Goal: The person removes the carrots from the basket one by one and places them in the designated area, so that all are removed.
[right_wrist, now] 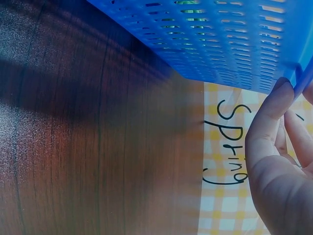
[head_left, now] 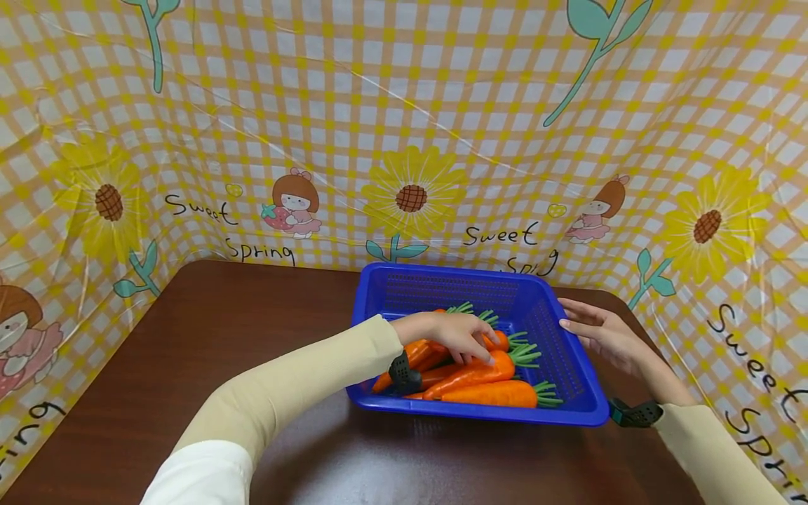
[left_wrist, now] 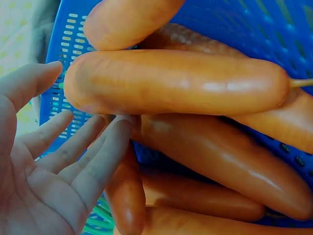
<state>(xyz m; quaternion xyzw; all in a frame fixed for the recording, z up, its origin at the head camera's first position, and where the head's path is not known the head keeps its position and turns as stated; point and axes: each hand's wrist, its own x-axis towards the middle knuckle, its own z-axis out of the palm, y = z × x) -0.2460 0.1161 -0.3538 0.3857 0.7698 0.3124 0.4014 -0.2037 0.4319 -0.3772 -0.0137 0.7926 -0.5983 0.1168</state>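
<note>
Several orange carrots [head_left: 492,394] with green tops lie in a blue plastic basket [head_left: 480,415]. The left hand [head_left: 459,335] is over them, palm down, fingertips among the carrots near their tops. In the left wrist view, this hand [left_wrist: 54,171] has its fingers spread and slightly bent, fingertips beside a thick carrot [left_wrist: 176,83] and touching the ones below; it grips none. The right hand [head_left: 609,340] is at the basket's right side. In the right wrist view, the right hand [right_wrist: 281,161] pinches the basket's rim between thumb and fingers, next to the slotted wall [right_wrist: 220,39].
The basket stands on a dark brown wooden table [head_left: 271,301], near its back edge. A checked cloth [head_left: 353,126] with sunflowers, cartoon figures and lettering hangs behind and on both sides. Black bands [head_left: 636,414] are on both wrists.
</note>
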